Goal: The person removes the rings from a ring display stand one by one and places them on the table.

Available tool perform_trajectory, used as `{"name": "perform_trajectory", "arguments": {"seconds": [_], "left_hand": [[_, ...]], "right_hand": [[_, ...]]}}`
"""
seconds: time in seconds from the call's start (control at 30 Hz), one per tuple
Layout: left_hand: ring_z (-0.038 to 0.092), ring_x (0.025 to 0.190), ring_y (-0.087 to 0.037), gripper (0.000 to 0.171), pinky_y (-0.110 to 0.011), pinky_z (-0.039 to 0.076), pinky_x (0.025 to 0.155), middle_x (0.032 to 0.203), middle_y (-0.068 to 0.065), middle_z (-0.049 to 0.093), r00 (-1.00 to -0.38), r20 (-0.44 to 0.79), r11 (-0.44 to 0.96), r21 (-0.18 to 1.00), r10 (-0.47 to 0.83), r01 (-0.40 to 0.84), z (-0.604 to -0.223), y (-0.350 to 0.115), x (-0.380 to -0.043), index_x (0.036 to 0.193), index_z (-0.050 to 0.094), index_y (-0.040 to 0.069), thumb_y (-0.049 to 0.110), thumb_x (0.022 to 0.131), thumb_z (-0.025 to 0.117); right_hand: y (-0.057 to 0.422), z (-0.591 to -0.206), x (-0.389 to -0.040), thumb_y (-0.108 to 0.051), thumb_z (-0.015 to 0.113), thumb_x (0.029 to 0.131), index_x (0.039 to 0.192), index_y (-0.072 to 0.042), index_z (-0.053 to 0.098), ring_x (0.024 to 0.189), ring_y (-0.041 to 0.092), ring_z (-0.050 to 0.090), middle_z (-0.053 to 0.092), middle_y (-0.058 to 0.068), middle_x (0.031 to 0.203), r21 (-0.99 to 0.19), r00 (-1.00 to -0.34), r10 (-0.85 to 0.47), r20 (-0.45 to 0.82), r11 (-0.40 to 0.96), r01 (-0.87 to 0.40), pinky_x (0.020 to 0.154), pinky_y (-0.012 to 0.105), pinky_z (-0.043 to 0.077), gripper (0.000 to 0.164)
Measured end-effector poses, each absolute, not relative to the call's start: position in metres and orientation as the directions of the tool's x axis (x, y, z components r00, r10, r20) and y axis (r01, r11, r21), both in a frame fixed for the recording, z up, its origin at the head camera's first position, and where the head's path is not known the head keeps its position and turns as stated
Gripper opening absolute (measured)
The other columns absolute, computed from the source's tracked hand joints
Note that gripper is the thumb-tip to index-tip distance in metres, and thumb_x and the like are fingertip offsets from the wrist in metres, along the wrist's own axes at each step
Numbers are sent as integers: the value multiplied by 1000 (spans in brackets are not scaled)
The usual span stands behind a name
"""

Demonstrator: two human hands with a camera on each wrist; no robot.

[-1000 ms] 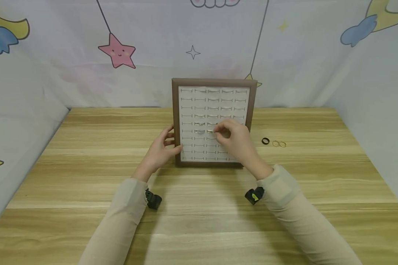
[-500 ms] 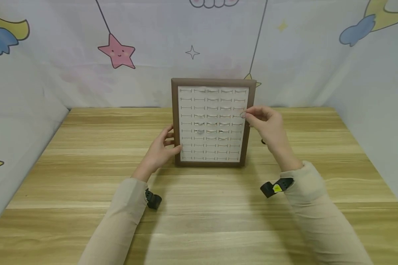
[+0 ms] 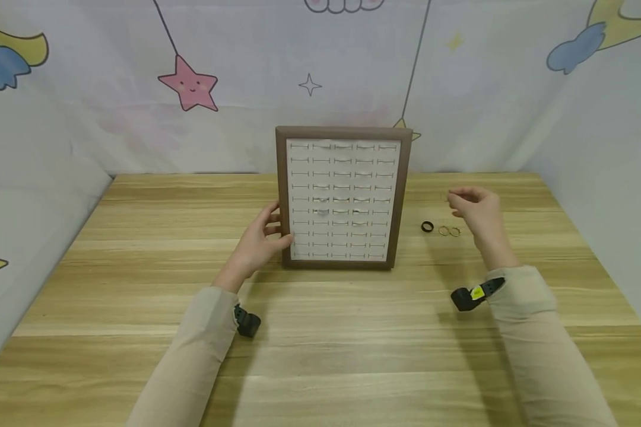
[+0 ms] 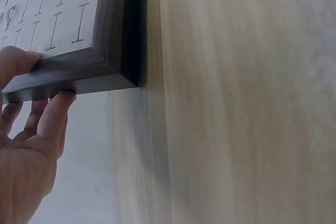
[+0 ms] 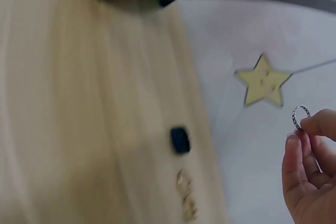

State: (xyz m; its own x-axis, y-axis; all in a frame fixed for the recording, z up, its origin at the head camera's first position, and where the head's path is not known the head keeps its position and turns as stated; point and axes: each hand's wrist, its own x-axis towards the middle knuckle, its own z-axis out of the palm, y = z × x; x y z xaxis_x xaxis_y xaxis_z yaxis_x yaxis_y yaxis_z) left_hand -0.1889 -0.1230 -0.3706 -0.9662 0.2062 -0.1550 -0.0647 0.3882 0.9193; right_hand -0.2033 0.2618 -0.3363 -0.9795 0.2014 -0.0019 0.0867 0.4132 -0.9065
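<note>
An upright ring display board [image 3: 339,242] in a brown frame stands on the table, its white face cut with rows of slits. My left hand [image 3: 256,242] grips the frame's left side, thumb at the front edge and fingers on the outer side, as the left wrist view shows. My right hand [image 3: 478,214] is off to the right of the board, above the table. Between thumb and fingertips it pinches a thin silver ring [image 5: 301,118] with a patterned band. On the table below lie a black ring [image 3: 427,226] and two gold rings [image 3: 449,231] side by side. A few slits hold rings [image 3: 323,212].
The wood-grain table [image 3: 320,350] runs back to a white curtain [image 3: 246,53] printed with stars, clouds and moons. Curtain sides close in at left and right. A black wrist camera [image 3: 247,322] sits on the left cuff, another [image 3: 463,299] on the right.
My right hand has pulled away from the board's face and moved right, carrying the silver ring past the frame to above the loose rings. My left hand has stayed on the frame.
</note>
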Motion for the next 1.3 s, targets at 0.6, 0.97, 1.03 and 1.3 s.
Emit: {"name": "perform_trajectory", "arguments": {"seconds": [0.6, 0.97, 1.03, 1.3], "left_hand": [[38, 137, -38, 80, -50, 41, 109, 149, -19, 34, -965, -161, 379, 922, 205, -73, -369, -123, -188, 154, 13, 13, 8, 91, 61], [39, 136, -37, 80, -49, 41, 108, 149, -19, 35, -967, -159, 383, 921, 199, -72, -369, -124, -188, 154, 14, 13, 8, 90, 62], [39, 136, -38, 80, -50, 41, 109, 149, -19, 35, -967, -157, 386, 920, 202, -69, -370, -123, -188, 154, 13, 13, 9, 91, 62], [39, 137, -38, 80, -50, 41, 109, 149, -19, 35, -967, -156, 386, 920, 203, -67, -370, -124, -189, 154, 14, 13, 9, 90, 62]], "right_hand": [[311, -380, -202, -12, 52, 90, 122, 11, 57, 55, -7, 50, 50, -24, 57, -737, -912, 327, -247, 548, 396, 55, 11, 46, 40], [314, -382, -203, -18, 53, 92, 115, 6, 63, 59, 0, 47, 50, -21, 55, -622, -913, 333, -237, 669, 406, 58, 15, 40, 35], [313, -382, -203, -19, 54, 92, 115, 7, 64, 62, 2, 47, 50, -22, 58, -618, -914, 331, -233, 675, 402, 61, 16, 39, 35], [312, -382, -204, -19, 52, 93, 119, 6, 61, 73, 10, 54, 65, -4, 76, -626, -912, 344, -222, 667, 404, 65, 19, 42, 37]]}}
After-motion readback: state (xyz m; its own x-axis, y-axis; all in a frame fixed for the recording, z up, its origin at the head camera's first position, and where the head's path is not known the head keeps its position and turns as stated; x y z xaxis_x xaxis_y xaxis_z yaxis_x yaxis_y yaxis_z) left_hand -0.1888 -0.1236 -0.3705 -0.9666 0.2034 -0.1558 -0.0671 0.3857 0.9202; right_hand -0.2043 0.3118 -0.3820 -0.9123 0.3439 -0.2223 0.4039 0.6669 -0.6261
